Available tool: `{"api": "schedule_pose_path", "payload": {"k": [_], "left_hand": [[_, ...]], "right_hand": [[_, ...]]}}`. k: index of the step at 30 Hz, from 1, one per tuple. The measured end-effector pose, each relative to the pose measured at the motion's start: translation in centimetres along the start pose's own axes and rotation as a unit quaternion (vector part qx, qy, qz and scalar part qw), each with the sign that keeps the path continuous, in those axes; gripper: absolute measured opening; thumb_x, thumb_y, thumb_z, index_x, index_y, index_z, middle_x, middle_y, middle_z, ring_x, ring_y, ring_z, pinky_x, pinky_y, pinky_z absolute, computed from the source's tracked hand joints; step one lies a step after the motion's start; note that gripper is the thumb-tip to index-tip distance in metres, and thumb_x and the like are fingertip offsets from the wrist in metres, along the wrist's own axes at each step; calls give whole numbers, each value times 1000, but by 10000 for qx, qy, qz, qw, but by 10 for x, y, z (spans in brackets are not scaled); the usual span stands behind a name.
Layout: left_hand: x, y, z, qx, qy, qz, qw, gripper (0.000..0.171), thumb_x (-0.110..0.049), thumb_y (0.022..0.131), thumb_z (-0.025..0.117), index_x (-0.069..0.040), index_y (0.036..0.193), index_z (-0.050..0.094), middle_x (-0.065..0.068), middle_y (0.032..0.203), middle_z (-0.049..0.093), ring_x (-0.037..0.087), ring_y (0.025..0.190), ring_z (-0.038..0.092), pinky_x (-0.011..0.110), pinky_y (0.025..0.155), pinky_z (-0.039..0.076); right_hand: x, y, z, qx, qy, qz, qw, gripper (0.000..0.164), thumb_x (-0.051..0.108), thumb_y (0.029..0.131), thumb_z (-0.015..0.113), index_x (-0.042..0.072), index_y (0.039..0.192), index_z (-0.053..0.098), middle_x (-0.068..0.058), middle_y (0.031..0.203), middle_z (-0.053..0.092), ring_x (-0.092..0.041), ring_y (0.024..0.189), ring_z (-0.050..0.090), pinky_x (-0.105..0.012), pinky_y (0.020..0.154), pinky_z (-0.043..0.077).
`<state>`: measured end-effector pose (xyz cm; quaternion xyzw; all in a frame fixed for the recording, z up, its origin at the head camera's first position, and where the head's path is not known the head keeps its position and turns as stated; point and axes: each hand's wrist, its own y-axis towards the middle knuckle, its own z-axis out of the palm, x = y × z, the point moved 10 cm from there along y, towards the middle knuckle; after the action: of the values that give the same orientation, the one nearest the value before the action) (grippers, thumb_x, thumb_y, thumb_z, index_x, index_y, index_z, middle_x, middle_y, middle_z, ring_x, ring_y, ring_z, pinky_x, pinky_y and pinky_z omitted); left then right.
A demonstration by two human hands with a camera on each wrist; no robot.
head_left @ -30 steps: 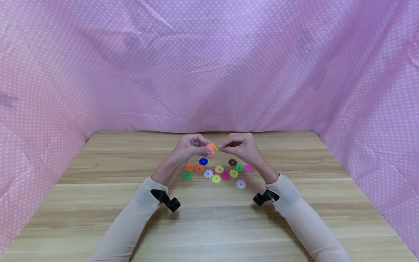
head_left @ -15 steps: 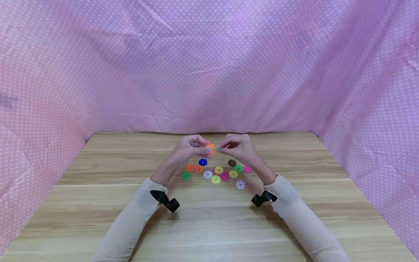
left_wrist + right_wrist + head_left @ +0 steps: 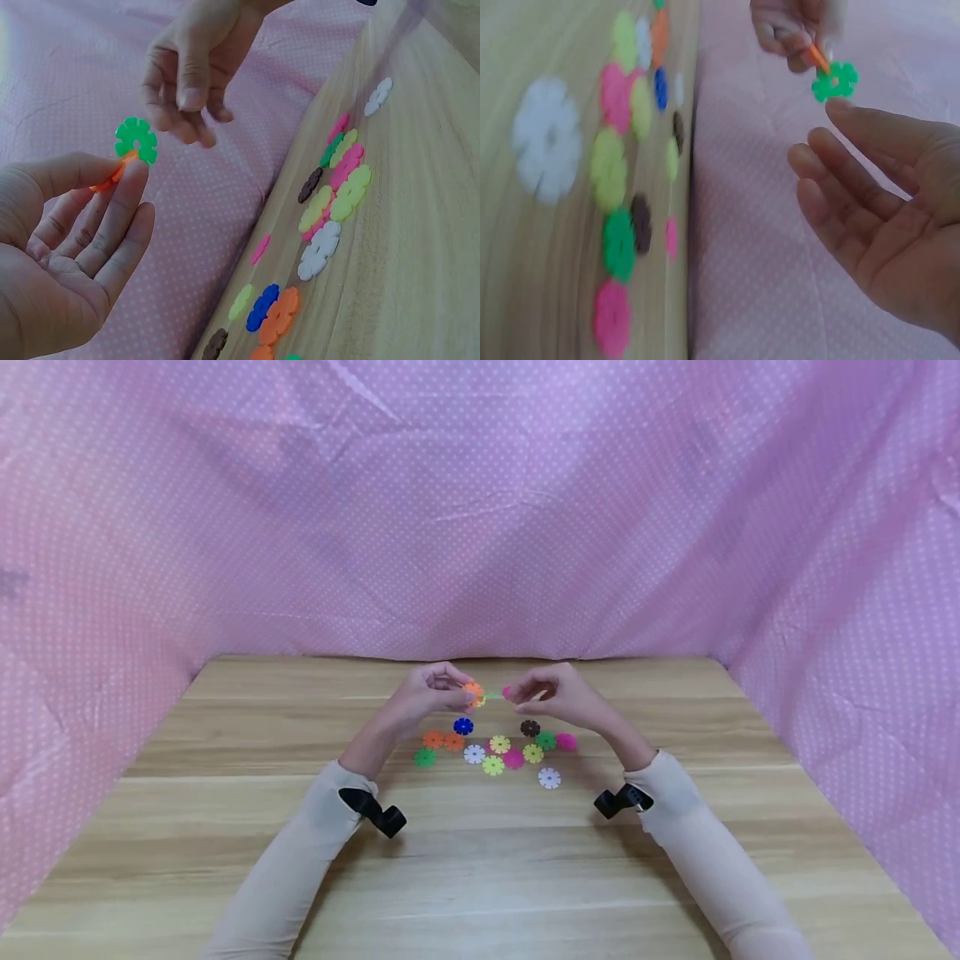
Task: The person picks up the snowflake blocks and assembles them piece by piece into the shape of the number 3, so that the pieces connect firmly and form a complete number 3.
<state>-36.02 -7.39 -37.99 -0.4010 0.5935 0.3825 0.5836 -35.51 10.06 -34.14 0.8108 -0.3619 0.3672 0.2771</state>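
Orange disc (image 3: 475, 689), head view: raised above wooden table (image 3: 480, 860), pinched by left hand (image 3: 422, 697); right hand (image 3: 558, 695) nearby | Left wrist view: green disc (image 3: 133, 135) joined to orange disc's edge; right hand apart, fingers loosely spread, holding nothing | Right wrist view: loose discs (image 3: 609, 169) lie on table

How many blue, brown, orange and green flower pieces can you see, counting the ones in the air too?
Blue piece: 1
Brown pieces: 2 (the wrist pictures show the second brown piece)
Orange pieces: 3, with one orange piece in the left hand
Green pieces: 3, with one green piece touching the held orange one
Total: 9
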Motion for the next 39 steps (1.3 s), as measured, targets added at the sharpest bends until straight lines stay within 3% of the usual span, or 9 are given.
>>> {"api": "schedule_pose_path", "payload": {"k": [4,9,14,22,30,33,39], "left_hand": [[4,1,-4,-74,25,-34,10000,20,-5,94,70,-2,113,65,1,94,74,19,86,75,54,100,56],[4,1,-7,-118,-54,-28,9999,18,-5,95,69,-3,113,67,0,95,74,26,92,75,56,103,54],[0,1,-8,-105,-168,44,9998,16,-4,95,69,-3,111,67,0,96,73,24,90,75,62,107,47],[2,1,-8,-112,-91,-41,9999,19,-6,96,69,-1,114,66,1,97,72,18,88,75,63,109,46],[4,-1,-7,-123,-7,-52,9999,17,-6,95,69,-3,112,67,2,97,71,45,112,68,57,106,51],[5,0,-6,-107,-69,-56,9999,14,-5,95,70,-5,108,68,3,98,71,43,110,69,58,106,50],[6,1,-7,-118,-97,-10,9999,11,-4,94,70,-6,105,69,3,98,72,26,98,75,58,106,51]], "right_hand": [[-11,-11,5,602,-277,201,9976,22,4,87,79,-3,106,73,-19,102,75,-23,91,72,-30,81,62],[-22,-26,19,1513,-465,166,9873,23,6,87,80,-2,107,74,-16,100,76,-18,87,70,-30,79,61],[-30,-40,26,1913,-496,101,9802,25,2,85,80,-4,108,73,-14,95,74,-15,85,68,-28,77,60],[-42,-53,42,2253,-715,146,9715,27,6,83,83,4,109,75,-12,92,69,-19,82,62,-21,70,53],[-44,-58,48,2204,-909,140,9711,22,12,82,85,8,102,77,-7,90,66,-17,80,58,-21,68,51],[-46,-58,48,2148,-894,162,9724,20,12,81,86,8,97,75,-5,89,66,-15,79,59,-21,67,51],[-44,-55,49,2053,-698,297,9758,20,8,82,84,8,91,66,-2,86,65,-11,76,58,-21,67,52]]}}
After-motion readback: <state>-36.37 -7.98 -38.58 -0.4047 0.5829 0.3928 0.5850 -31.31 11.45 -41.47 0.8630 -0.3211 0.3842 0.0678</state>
